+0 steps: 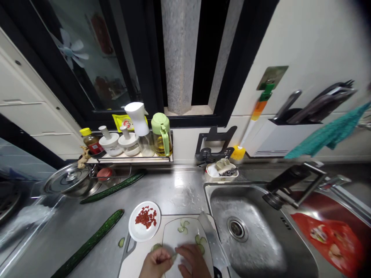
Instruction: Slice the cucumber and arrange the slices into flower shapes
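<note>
My left hand and my right hand meet at the bottom edge over a white oval plate that lies on a white cutting board. Both are closed in a pinch on a thin green cucumber slice between them. Several cucumber slices lie on the plate, more sit near my right hand. A cleaver rests on the board's right side, blade toward the sink. A small round plate with chopped red chilli stands just left of the oval plate.
Two whole cucumbers lie on the steel counter at left, one loose slice beside the board. A steel sink with a black tap is right. A pot lid and a condiment rack stand behind.
</note>
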{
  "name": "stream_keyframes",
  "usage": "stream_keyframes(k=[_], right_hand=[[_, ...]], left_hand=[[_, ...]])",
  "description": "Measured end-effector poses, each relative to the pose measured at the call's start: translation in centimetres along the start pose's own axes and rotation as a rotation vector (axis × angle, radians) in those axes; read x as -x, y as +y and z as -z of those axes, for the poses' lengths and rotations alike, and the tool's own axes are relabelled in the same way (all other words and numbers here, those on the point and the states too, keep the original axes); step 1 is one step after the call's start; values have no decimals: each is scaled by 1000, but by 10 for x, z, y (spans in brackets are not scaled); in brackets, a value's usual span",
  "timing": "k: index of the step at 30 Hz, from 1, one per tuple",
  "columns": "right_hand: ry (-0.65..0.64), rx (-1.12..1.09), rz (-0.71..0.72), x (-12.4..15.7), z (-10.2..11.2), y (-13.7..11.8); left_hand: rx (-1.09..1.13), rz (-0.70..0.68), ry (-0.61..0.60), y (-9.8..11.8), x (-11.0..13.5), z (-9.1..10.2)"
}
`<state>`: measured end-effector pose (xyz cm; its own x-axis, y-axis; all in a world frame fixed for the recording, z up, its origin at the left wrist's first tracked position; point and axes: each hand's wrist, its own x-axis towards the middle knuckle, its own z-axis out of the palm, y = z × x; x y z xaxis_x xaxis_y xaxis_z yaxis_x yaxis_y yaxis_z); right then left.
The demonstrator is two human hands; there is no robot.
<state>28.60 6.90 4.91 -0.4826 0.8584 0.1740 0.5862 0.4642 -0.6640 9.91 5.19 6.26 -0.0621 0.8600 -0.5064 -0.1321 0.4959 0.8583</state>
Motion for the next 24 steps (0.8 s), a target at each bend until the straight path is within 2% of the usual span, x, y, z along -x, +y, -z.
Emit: stream_keyframes(k=[4,7,10,16,18,24], right_hand=[[-67,-40,-100,-10,14,-7],[-57,-21,-132,-10,24,-11],[-68,17,-121,-7,29,-12],[-73,12,-121,5,27,-4],[-87,-44,-198,8,25,-2],[-187,-246,-556,15,18,4]], left_hand=[[45,71,-96,-2,-2,-12],[78,228,-166,0,-2,-17],[171,371,-174,4,-1,-24],[316,413,-203,6,1,-41],[320,379,-189,2,-2,-43],[212,340,-136,-15,-14,-39]])
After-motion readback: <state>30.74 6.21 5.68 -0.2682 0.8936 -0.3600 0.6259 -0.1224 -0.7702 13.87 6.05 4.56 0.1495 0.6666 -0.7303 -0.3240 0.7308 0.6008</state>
